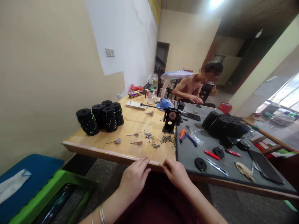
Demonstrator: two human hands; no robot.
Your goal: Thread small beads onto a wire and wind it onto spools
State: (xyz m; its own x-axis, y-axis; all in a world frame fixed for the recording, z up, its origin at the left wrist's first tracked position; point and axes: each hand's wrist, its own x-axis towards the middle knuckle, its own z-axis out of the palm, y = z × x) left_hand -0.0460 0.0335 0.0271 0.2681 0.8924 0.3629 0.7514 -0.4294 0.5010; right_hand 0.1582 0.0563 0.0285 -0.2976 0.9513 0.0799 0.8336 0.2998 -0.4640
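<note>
My left hand rests at the front edge of the wooden table, fingers stretched out and the thumb apart. Beside it, my right hand has its fingers curled together at the same edge; whatever may be between them is hidden. A measuring tape strip runs along that edge near both hands. Just beyond lie small coloured beads, a heap of small metallic pieces and several bundles of thin strands. Behind them stands a black hand-cranked winder with a long rod.
Stacks of black foam spools stand at left, more spools at right. The grey mat holds pliers, scissors and red-handled items. A lamp and a seated person are behind. A green stool stands left.
</note>
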